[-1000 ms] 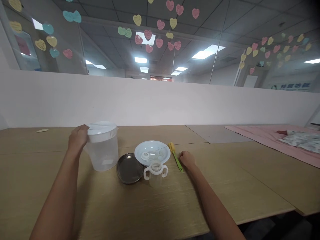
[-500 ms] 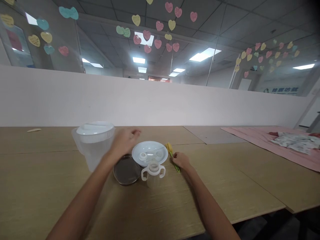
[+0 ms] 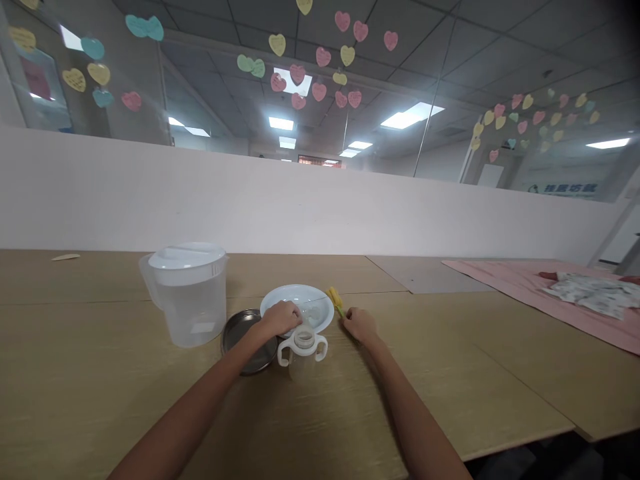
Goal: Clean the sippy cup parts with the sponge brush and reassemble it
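Note:
My left hand [image 3: 283, 318] reaches over the left side of a white plate [image 3: 299, 291], its fingers closed and pointing down into it. What they grip, if anything, is hidden. Small clear and white parts lie in the plate, partly covered by the hand. On the plate's right, my right hand [image 3: 361, 325] is closed around the green handle of a brush with a yellow head [image 3: 334, 296]. Just in front of the plate stands an open clear baby bottle [image 3: 303, 363] with two white side handles. A round metal dish [image 3: 237, 328] sits under my left forearm.
A lidded translucent pitcher [image 3: 195, 303] stands left of the metal dish. Far right, a pink cloth [image 3: 500, 283] with a patterned garment [image 3: 590, 292] covers the table. A flat pale piece [image 3: 66, 257] lies at the back left. A white wall [image 3: 300, 207] runs behind the table.
My left hand has come down from above the metal dish and pitcher side, moving right and nearer into the plate. My right hand stays at the brush handle.

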Available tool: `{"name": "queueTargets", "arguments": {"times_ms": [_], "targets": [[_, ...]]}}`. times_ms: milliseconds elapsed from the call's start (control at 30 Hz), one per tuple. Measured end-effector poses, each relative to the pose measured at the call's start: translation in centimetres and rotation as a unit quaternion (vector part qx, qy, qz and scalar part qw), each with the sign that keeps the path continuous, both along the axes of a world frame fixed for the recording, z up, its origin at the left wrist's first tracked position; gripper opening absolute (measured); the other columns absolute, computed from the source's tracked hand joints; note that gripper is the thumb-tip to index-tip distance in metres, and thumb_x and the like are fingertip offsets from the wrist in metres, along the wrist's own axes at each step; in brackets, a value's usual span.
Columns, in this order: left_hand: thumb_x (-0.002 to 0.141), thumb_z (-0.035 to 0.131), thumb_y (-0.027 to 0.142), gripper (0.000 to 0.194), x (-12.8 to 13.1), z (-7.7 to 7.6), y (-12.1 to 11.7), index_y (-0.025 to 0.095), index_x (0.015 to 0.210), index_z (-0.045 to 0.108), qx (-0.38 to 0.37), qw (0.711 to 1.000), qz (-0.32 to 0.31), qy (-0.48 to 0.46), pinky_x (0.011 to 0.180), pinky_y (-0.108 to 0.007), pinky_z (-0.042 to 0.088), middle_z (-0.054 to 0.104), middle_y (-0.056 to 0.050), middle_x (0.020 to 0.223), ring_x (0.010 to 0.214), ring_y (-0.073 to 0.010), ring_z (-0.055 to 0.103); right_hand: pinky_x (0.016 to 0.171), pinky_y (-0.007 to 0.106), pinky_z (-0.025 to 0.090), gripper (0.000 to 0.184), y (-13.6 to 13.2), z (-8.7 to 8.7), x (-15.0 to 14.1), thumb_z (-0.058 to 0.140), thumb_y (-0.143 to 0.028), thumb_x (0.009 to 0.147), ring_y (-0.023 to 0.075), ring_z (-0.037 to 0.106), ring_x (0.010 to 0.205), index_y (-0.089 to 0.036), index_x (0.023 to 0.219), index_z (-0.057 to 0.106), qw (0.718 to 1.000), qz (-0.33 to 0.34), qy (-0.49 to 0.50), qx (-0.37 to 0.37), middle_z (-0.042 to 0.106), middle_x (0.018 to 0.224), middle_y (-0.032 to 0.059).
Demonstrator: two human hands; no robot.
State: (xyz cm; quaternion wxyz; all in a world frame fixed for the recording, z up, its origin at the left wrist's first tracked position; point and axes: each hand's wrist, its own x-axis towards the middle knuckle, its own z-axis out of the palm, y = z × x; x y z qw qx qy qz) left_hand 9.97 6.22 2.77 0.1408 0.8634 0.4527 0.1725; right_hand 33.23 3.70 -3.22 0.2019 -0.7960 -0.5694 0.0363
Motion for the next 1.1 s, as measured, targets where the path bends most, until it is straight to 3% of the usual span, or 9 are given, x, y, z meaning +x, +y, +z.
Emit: {"name": "queueTargets", "arguments": {"times_ms": [133,300,400,500,600,667,767,900,1100], "targets": [[0.07,0.049,0.026,0.022,0.1,0.3,0.0,0.018,0.072,0.069,0.024,0.998,0.034,-0.049,0.063,-0.026,0.037,0.067,-0.008,0.073,0.072,-0.0203,0.058,0.052,0.024,0.029,0.02,-0.2,0.3,0.3,0.045,-0.029,0.078,0.0216,0.061,0.077,-0.016,0.08,0.061,0.999,-0.04,0.013,0.022,0.066,0.083,0.0095],[0.074,0.041,0.022,0.03,-0.3,1.1,0.5,0.019,0.093,0.065,0.018,0.988,0.043,-0.15,0.063,-0.025,0.038,0.064,-0.004,0.072,0.069,-0.0167,0.056,0.049,0.024,0.026,0.027,-0.6,1.7,0.4,0.031,-0.026,0.087,0.0185,0.06,0.073,-0.015,0.093,0.054,0.993,-0.09,0.026,0.073,0.065,0.083,0.0091],[0.072,0.039,0.019,0.031,-0.2,1.5,1.0,0.017,0.091,0.063,-0.022,0.968,0.045,-0.244,0.058,-0.023,0.039,0.06,-0.002,0.067,0.062,-0.0141,0.053,0.049,0.023,0.024,0.03,-1.2,2.9,-0.4,0.025,-0.026,0.09,0.0159,0.058,0.067,-0.015,0.102,0.05,0.978,-0.103,0.022,0.18,0.064,0.081,0.0073],[0.069,0.037,0.02,0.032,0.1,2.0,1.1,0.013,0.089,0.06,-0.063,0.942,0.047,-0.326,0.052,-0.022,0.04,0.056,-0.002,0.064,0.057,-0.0127,0.051,0.051,0.022,0.027,0.028,-2.0,3.4,-2.3,0.032,-0.03,0.088,0.0138,0.055,0.06,-0.016,0.099,0.053,0.941,-0.04,0.011,0.335,0.063,0.072,0.0042],[0.067,0.036,0.021,0.036,0.2,2.8,0.6,0.012,0.094,0.056,-0.094,0.92,0.036,-0.379,0.049,-0.021,0.041,0.051,-0.001,0.061,0.054,-0.0114,0.049,0.055,0.021,0.032,0.027,-2.6,3.3,-4.6,0.035,-0.031,0.087,0.0127,0.056,0.06,-0.016,0.095,0.056,0.906,0.072,-0.023,0.416,0.063,0.069,0.0035],[0.066,0.037,0.021,0.035,0.1,3.4,0.1,0.012,0.096,0.055,-0.114,0.901,0.028,-0.417,0.047,-0.019,0.04,0.048,0.0,0.06,0.054,-0.0109,0.049,0.056,0.021,0.034,0.028,-2.9,3.1,-5.7,0.034,-0.03,0.087,0.0124,0.055,0.059,-0.015,0.094,0.057,0.901,0.107,-0.04,0.419,0.062,0.066,0.0035],[0.068,0.043,0.028,0.026,0.0,3.9,-0.3,0.014,0.086,0.055,-0.131,0.879,0.013,-0.458,0.044,-0.019,0.037,0.045,0.002,0.058,0.052,-0.0103,0.046,0.056,0.021,0.034,0.03,-3.0,2.9,-6.5,0.031,-0.028,0.087,0.0125,0.056,0.059,-0.015,0.095,0.057,0.913,0.105,-0.036,0.393,0.062,0.066,0.0038],[0.071,0.046,0.041,0.026,0.1,3.9,-0.3,0.015,0.069,0.051,-0.094,0.895,-0.015,-0.437,0.046,-0.02,0.035,0.042,0.004,0.054,0.049,-0.0084,0.042,0.056,0.021,0.034,0.031,-2.8,2.8,-6.4,0.03,-0.028,0.088,0.0134,0.057,0.062,-0.016,0.097,0.057,0.925,0.109,-0.047,0.361,0.064,0.073,0.0054],[0.076,0.046,0.033,0.022,-0.1,3.5,-0.4,0.013,0.079,0.055,-0.117,0.885,0.019,-0.449,0.052,-0.02,0.038,0.054,0.0,0.06,0.056,-0.0111,0.052,0.055,0.022,0.032,0.031,-2.2,2.6,-5.7,0.029,-0.028,0.089,0.0152,0.058,0.064,-0.016,0.099,0.056,0.941,0.047,-0.034,0.332,0.065,0.077,0.0062]]}}
